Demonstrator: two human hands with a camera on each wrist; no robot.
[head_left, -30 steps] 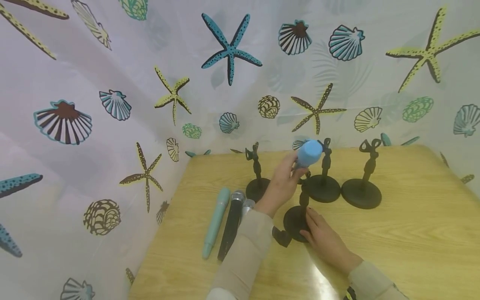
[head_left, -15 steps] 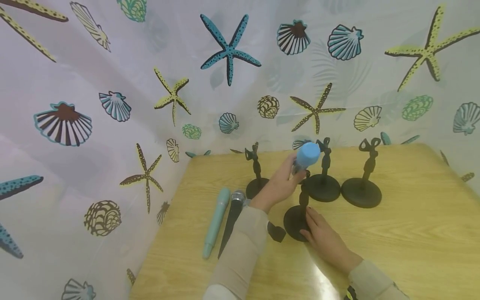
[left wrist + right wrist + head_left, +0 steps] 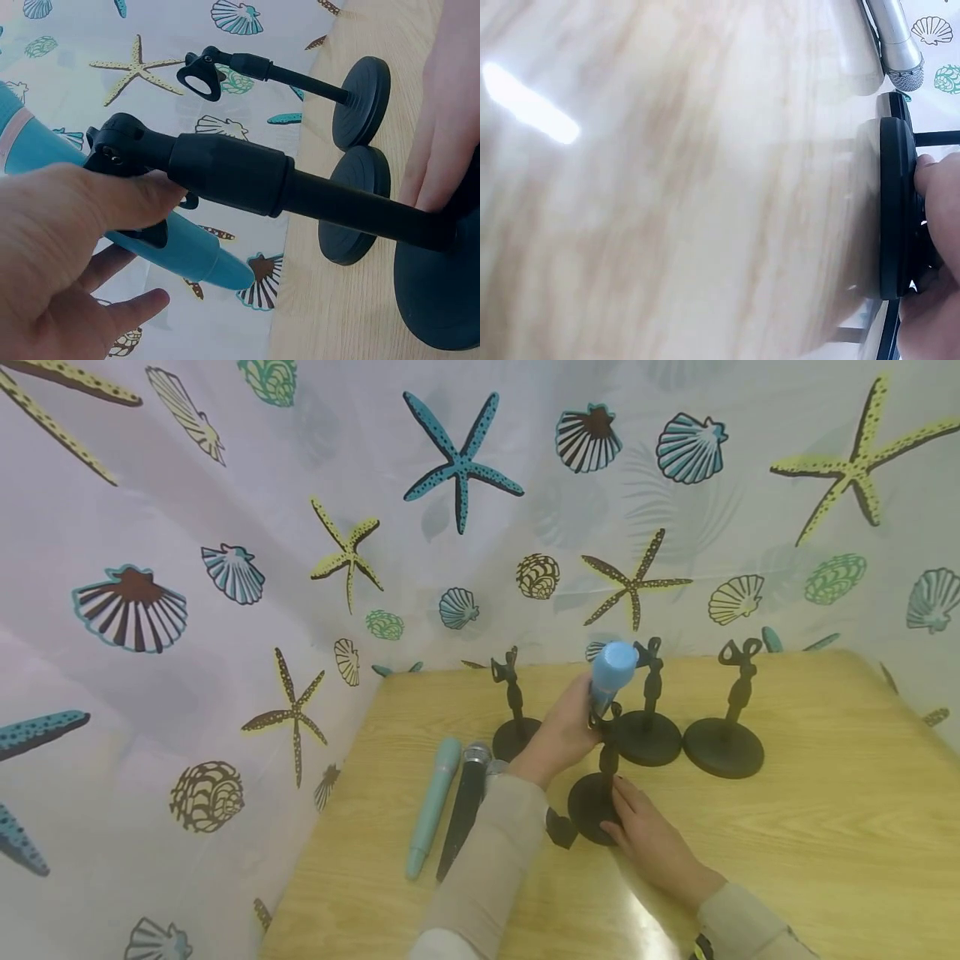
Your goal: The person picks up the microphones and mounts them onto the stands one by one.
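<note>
My left hand [image 3: 564,727] grips a light blue microphone [image 3: 613,668] at the clip of a black desk microphone stand [image 3: 608,762]. In the left wrist view, the microphone [image 3: 187,247] runs through the clip, its tapered end sticking out below. The left thumb lies along the clip, with the other fingers behind the microphone. My right hand [image 3: 660,847] holds the stand's round base [image 3: 591,810] on the table. The right wrist view shows that base [image 3: 897,210] edge-on with the right hand's fingers [image 3: 945,202] against its top; the rest of that hand is cut off.
Behind are three more black stands [image 3: 517,693], [image 3: 649,727], [image 3: 731,727]. Left lie a teal microphone [image 3: 433,810], a black one [image 3: 463,810] and a partly hidden silver-headed one [image 3: 495,768]. A dark angular piece [image 3: 560,828] sits by the base. A patterned curtain [image 3: 360,460] borders the wooden table [image 3: 825,827].
My left hand has shifted slightly, its grip moving down the microphone to the clip, and the microphone's head stands a little more upright. The right hand has stayed on the base.
</note>
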